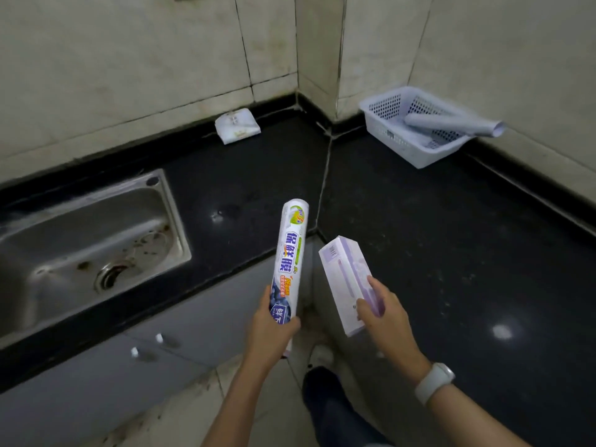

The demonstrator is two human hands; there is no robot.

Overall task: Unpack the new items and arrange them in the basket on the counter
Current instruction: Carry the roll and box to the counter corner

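My left hand [271, 327] grips the lower end of a long white cling-film roll [290, 253] with blue and green print, held upright over the counter's inner corner. My right hand [383, 308] holds a pale purple box [346, 279] by its lower part, tilted, just right of the roll. The white perforated basket [400, 146] stands on the black counter [451, 240] at the far right by the wall. A grey-lilac roll [451, 124] lies slanted in the basket, one end sticking out over its right rim.
A steel sink [80, 240] is set into the counter at left. A small white folded packet [237, 125] lies against the back wall. Grey cabinet doors [145, 350] run below the counter. Tiled walls close in behind and at right. My shoe [322, 354] is on the floor below.
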